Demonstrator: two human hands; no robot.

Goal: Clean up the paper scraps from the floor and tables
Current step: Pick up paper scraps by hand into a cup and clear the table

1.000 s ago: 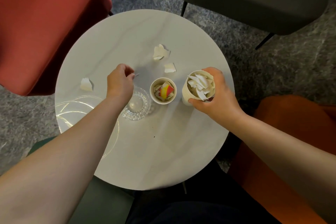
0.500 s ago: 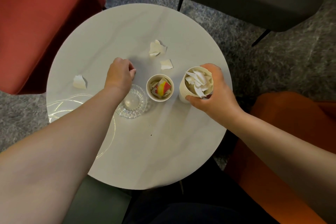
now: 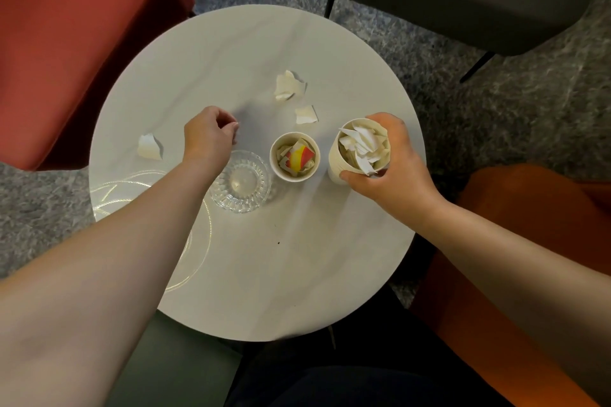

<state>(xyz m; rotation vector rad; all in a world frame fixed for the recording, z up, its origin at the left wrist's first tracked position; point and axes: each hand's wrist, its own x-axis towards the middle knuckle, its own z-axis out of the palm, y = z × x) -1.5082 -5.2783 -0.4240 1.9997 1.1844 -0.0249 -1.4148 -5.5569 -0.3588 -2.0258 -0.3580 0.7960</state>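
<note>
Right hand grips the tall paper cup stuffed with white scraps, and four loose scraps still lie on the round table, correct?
Not quite: the head view shows three loose scraps on the table, not four: one left of the left hand, two beyond the small cup. The right hand does grip the tall paper cup stuffed with white scraps.

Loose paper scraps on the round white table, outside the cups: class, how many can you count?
3. One torn white paper scrap near the left edge, one larger toward the far middle, one small just nearer. The left hand might hide another.
</note>
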